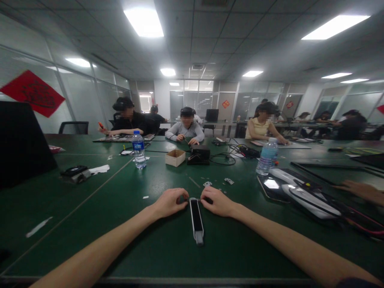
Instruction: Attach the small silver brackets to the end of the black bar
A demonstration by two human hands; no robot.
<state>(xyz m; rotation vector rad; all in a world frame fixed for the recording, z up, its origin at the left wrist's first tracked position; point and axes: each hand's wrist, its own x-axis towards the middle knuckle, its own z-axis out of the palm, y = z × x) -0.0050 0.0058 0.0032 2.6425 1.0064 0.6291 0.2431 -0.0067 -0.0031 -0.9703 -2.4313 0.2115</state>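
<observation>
**Both hands pinching the far end of a slim device**

I am watching both hands working at the far end of a narrow black device [196, 219] that is lying flat on the green table [120, 208], its long axis running straight back toward the person. The left hand [169, 203] is curling in from one side and the right hand [216, 201] from the other, fingers drawn narrow, fingertips meeting at the device's top edge; whether they are gripping it or a tiny part there, I cannot tell. Lying flat, I judge, it is staying steady while the fingers are handling something small. Just beyond the hands, small metal pieces [218, 183] are lying scattered within easy reach. Farther out, a cardboard box [175, 157] and a water bottle [138, 150] are standing. Off to the right hand's side, another person's hand [361, 190] is resting beside a white device [303, 192].
</observation>
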